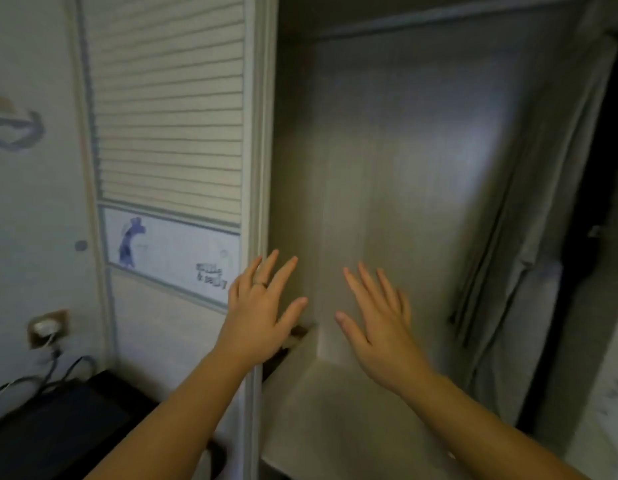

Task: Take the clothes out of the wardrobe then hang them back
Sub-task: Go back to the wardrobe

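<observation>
Facing a pale wood-grain wardrobe (422, 168), standing open just beyond both grips. Holding the left grip (262, 313) up with fingers straight and spread apart, clasping nothing, hovering in front of the wardrobe's left frame edge. Wearing a thin ring (261, 284) on one finger there. Holding the right grip (380, 327) up beside it, near but not touching, fingers likewise spread and empty, hovering before the back panel and above the wardrobe floor (335, 410).

Showing dark lettering (211, 276) just left of the left grip, on a light sticker panel (172, 251) set into the louvred door (169, 109); being too blurred for reading. Showing a blue cartoon figure (130, 242) farther left on the same panel.

Hanging well to the right of the right grip, along the wardrobe's right side: pale grey cloth (543, 254), not being clear enough for telling garment from cover, its lower end fading into shadow. Crossing high above both grips: a dim bar (439, 17), blurred, not telling rail from shelf edge. Sitting below and left of the left grip: a wall socket (48, 327) with a plug, cables (54, 368) trailing onto a dark surface (58, 420), being cut off by the picture's lower edge, as are both forearms.
</observation>
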The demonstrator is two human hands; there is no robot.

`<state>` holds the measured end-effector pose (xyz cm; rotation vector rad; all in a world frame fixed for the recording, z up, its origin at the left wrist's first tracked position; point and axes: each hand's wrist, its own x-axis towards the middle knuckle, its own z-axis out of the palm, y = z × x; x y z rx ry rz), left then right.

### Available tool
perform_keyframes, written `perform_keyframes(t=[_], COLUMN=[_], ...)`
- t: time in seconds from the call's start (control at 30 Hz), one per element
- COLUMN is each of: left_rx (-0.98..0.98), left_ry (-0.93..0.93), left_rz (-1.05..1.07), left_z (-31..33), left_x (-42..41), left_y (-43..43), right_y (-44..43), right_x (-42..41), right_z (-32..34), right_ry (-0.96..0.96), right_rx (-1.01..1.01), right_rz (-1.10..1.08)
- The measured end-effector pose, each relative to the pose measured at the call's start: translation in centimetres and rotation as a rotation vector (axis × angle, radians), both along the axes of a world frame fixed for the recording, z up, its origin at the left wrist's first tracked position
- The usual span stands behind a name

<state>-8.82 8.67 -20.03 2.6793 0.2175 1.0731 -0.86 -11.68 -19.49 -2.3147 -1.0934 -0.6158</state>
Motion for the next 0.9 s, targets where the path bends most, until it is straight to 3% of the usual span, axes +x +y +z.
perform_keyframes(t=[0.2,0.43,0.73,0.9], left_rx=[0.16,0.211,0.132,0.083], left_ry=[-0.112,-0.197,-0.164,-0.116], left_rz=[-0.146,-0.351,-0.619,-0.76], left_z=[10.0,19.7,29.1,31.0], left_x=[11.4,22.8,35.3,39.8], left_y=[-3.0,-6.8,-12.4,-15.8], right_y=[-4.3,-7.3,-10.2,-12.3], right_x=[5.7,10.4,16.1,18.8], right_z=[10.3,21.7,33.6,36.4], right_ry=[-0.238,-0.447,-0.465,-0.435], right_rx=[0.027,-0.045,-0.066,-0.214], right_rz=[-0.221,-0.499,-0.83,-1.112])
